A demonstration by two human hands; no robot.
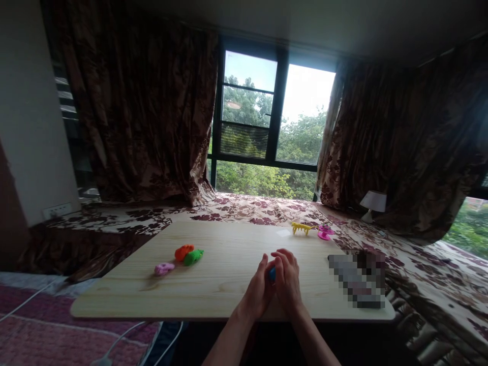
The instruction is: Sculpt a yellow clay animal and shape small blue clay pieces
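My left hand (257, 287) and my right hand (288, 278) are pressed together over the near middle of a light wooden table (213, 290). Between the palms shows a small blue lump (272, 274), mostly hidden by the fingers. Both hands are closed round it. To the left on the table lie an orange piece (183, 251), a green piece (193, 256) and a pink piece (164, 268). At the far right edge of the table lie a yellow comb-like toy (301, 227) and a magenta piece (325, 232).
A blurred-out flat object (358, 279) lies on the table's right end. Floral fabric (244, 207) covers the ledge behind, under a window (267, 127) with brown curtains. A small white lamp (372, 204) stands at the right. White cables (125, 335) trail below the table's near edge.
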